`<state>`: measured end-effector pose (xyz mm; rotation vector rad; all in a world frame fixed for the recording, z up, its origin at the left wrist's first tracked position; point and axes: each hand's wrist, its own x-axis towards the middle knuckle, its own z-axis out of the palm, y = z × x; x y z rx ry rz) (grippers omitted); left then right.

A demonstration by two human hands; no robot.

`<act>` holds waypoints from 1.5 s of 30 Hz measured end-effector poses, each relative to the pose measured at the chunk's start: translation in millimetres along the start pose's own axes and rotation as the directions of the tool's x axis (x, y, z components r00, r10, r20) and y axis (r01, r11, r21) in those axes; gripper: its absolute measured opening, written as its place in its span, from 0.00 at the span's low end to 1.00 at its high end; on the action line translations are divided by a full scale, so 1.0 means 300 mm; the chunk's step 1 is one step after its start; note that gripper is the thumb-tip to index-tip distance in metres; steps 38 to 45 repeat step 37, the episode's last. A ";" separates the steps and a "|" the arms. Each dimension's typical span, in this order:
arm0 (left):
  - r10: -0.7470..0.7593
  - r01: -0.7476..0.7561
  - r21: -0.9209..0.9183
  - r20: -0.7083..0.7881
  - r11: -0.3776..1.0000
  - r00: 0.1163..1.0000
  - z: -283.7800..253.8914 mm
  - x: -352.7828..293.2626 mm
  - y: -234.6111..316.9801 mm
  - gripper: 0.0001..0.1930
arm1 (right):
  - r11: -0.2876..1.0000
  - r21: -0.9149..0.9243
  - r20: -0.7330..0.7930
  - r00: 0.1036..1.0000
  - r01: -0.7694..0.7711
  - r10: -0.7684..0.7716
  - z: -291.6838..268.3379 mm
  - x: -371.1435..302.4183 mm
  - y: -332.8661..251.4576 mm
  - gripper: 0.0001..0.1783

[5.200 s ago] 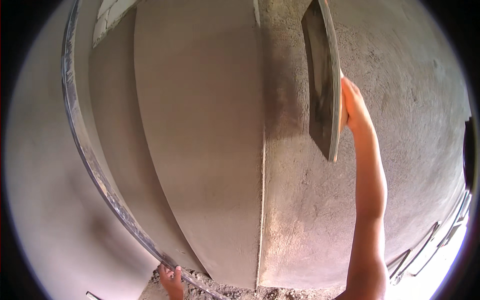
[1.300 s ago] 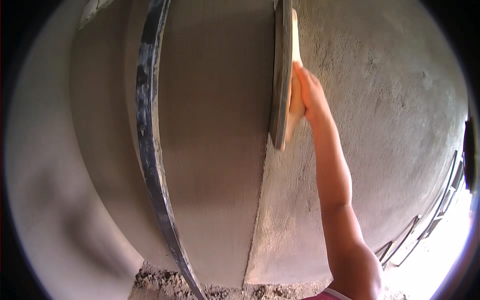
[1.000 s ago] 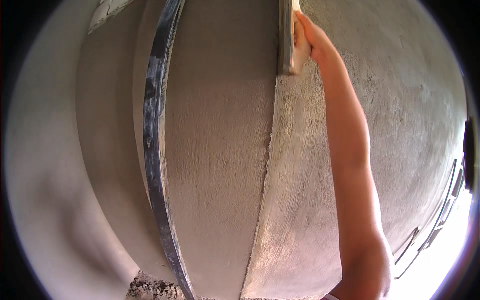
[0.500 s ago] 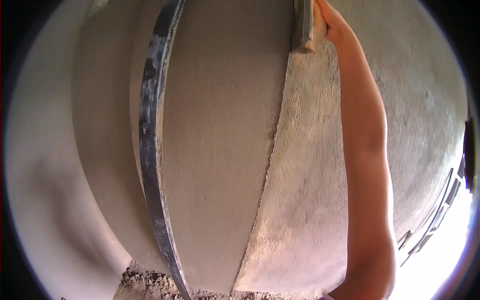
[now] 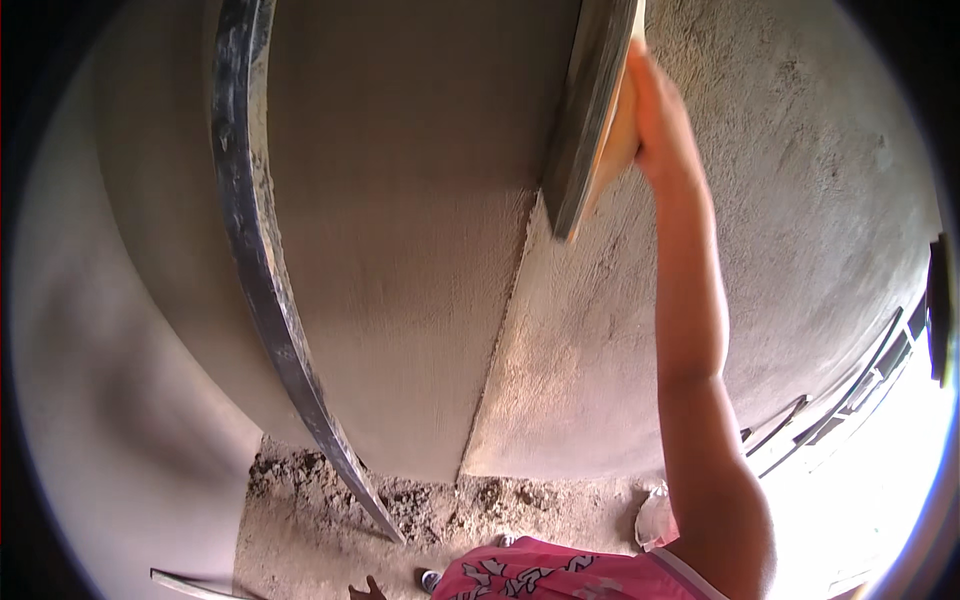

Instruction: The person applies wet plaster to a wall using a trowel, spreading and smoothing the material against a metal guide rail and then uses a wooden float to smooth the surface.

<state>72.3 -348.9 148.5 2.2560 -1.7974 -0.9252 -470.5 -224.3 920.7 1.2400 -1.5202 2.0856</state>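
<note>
One hand is clearly up: your right hand (image 5: 655,115), at one o'clock, grips the plastering float (image 5: 590,110) against the wall corner (image 5: 500,330); finger positions are hidden.

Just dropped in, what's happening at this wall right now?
A person is plastering. The right hand holds a plastering float pressed against the wall corner, high up where a smooth face meets a rougher one. A long straightedge smeared with mortar leans against the smooth face. Only the fingertips of the left hand show at the bottom edge, holding nothing visible. Mortar droppings lie on the floor.
</note>
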 end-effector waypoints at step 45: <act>0.197 -0.204 0.123 0.074 0.971 0.978 0.284 -0.184 -0.216 0.47 | 0.948 -0.115 -0.164 0.947 -0.296 0.276 -0.131 -0.814 0.752 0.42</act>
